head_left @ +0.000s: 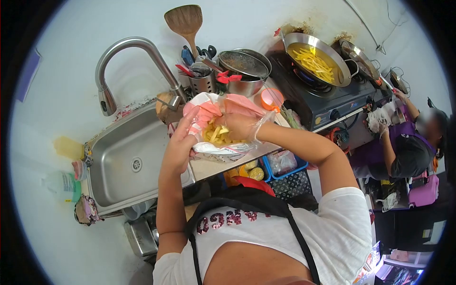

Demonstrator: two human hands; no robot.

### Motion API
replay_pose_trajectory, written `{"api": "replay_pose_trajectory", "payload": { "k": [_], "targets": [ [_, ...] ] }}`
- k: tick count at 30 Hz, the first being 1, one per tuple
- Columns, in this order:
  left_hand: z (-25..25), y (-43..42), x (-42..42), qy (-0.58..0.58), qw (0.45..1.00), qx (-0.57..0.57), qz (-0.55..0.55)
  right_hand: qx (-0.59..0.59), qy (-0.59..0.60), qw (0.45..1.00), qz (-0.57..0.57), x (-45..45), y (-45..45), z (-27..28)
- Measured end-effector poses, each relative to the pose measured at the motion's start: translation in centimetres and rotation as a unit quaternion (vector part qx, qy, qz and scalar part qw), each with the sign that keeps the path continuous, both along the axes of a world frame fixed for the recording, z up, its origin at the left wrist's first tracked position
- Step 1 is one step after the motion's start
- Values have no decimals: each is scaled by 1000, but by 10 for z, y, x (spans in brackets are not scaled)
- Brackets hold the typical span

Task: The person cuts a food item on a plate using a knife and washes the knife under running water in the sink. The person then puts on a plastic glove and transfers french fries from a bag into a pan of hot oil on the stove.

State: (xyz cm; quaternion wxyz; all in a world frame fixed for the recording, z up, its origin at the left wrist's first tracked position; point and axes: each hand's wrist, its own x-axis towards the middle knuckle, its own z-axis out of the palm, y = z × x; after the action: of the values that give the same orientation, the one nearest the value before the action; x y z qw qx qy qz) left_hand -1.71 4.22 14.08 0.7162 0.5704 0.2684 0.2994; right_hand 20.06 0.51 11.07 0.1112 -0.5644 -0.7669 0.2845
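A red-and-white plastic bag [204, 110] of pale cut french fries [216, 135] rests on the counter beside the sink, its mouth spread wide. My left hand [181, 137] grips the bag's left rim, thumb toward me. Inside the bag, my right hand [237, 127] is closed around some of the fries, its fingertips partly hidden among them. Clear plastic, like a thin glove's cuff, bunches at my right wrist. Just behind the bag is an orange-handled strainer or cup [272, 99].
A steel sink [142, 137] with a tall faucet [133, 42] lies left. Fries sit in oil in a wok [342, 61] on the gas stove [327, 102]. Pots [244, 88] and a utensil holder [203, 84] stand behind. Another person [403, 137] works at right.
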Motion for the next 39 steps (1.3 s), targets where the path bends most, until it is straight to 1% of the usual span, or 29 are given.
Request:
{"api": "replay_pose_trajectory", "payload": {
  "k": [2, 7, 10, 11, 14, 16, 17, 19, 22, 25, 27, 29, 30, 32, 33, 34, 36, 38, 39],
  "targets": [
    [1, 4, 3, -7, 1000, -19, 1, 44, 4, 999, 5, -8, -12, 17],
    [4, 10, 9, -12, 1000, -26, 0, 129, 37, 990, 39, -10, -21, 25],
    [-2, 16, 10, -55, 998, -41, -8, 142, 44, 989, -8, 3, -14, 32],
    [-3, 16, 9, -62, 997, -43, -13, 68, 69, 993, -60, 6, -11, 35],
    [1, 17, 8, -56, 997, -41, -25, 17, 278, 957, -83, 22, -5, 26],
    [2, 18, 9, -59, 997, -54, -22, 3, 313, 940, -133, 25, -3, 24],
    [3, 18, 10, -53, 997, -57, -16, 2, 337, 931, -142, 30, 2, 14],
    [2, 18, 11, -64, 996, -70, -6, -66, 450, 871, -185, 21, -7, 34],
    [1, 16, 15, -74, 993, -90, 17, -131, 568, 802, -129, 26, -3, 35],
    [-2, 17, 15, -74, 994, -82, 18, -140, 567, 807, -90, 33, 1, 42],
    [-5, 18, 14, -79, 994, -71, 9, -143, 590, 790, -84, 33, -3, 54],
    [-8, 19, 12, -90, 994, -64, 7, -144, 601, 782, -79, 36, -9, 74],
    [-9, 20, 11, -83, 994, -68, 8, -126, 604, 785, -57, 38, -9, 86],
    [-10, 20, 10, -69, 995, -74, 10, -99, 593, 794, -94, 53, -11, 108],
    [-9, 18, 12, -78, 995, -66, 17, -90, 582, 804, -76, 65, -12, 122],
    [-9, 16, 14, -87, 994, -59, 23, -119, 582, 802, -59, 80, -16, 140],
    [-8, 14, 15, -102, 993, -58, 32, -30, 583, 800, -139, 110, -11, 155],
    [-2, 10, 16, -98, 992, -69, 39, 6, 556, 813, -173, 142, -15, 181],
    [0, 9, 17, -96, 992, -74, 43, 23, 528, 825, -202, 168, -8, 185]
  ]
}}
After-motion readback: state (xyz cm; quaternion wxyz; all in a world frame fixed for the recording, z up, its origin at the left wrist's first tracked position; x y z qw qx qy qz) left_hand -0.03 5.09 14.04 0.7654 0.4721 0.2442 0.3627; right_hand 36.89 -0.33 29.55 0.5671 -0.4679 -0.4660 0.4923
